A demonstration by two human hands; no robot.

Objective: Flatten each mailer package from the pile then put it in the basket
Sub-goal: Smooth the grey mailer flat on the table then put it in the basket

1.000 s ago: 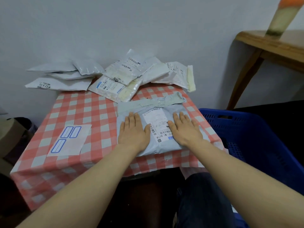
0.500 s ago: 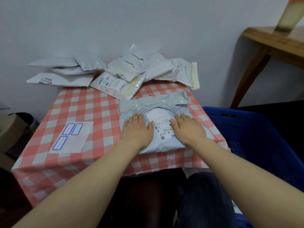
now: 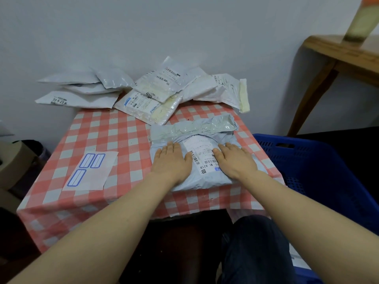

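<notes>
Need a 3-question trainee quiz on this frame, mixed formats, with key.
1. True or false: the left hand and right hand both lie flat on the grey mailer.
2. Relative to the checked table, the blue basket stands: A) on it; B) beside it, on the person's right; C) behind it.
3. Fill in: the pile of mailers lies at the table's ___ edge, against the wall.

Key: 1 true; 2 B; 3 far.
</notes>
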